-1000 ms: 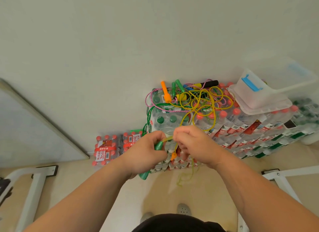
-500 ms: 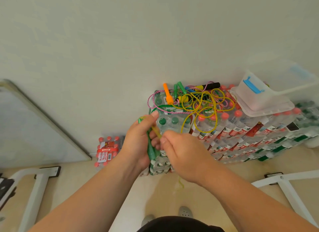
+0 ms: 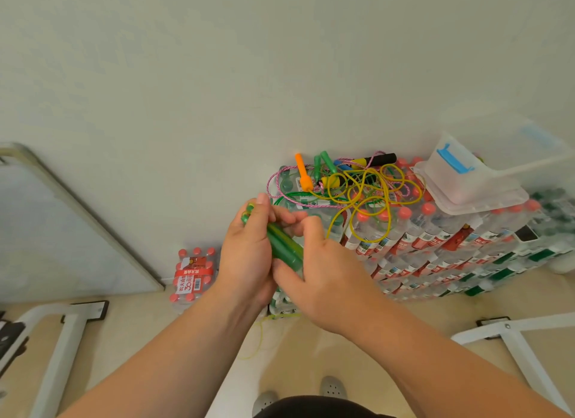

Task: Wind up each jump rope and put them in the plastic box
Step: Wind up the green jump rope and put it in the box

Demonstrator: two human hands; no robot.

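Note:
My left hand (image 3: 245, 255) grips a pair of green jump rope handles (image 3: 281, 246) held together. My right hand (image 3: 323, 274) closes on the lower end of the same handles, its fingers pinching the thin yellow-green cord, whose loose end (image 3: 261, 333) hangs down to the floor. A tangle of other jump ropes (image 3: 357, 184) lies on the stacked water bottle packs: an orange handle (image 3: 303, 172), green handles, a black and yellow handle, yellow and pink cords. The clear plastic box (image 3: 510, 156) with a blue latch stands to the right of the tangle on its lid.
Stacked packs of water bottles (image 3: 451, 246) fill the right against the white wall. A single red-labelled pack (image 3: 193, 274) sits on the floor at left. A leaning board (image 3: 62, 231) and white metal frames (image 3: 56, 339) flank the floor space. My shoes show at the bottom.
Both hands rose and drew together. The green handles turned more upright in my left hand, and my right hand moved onto their lower end while winding the cord.

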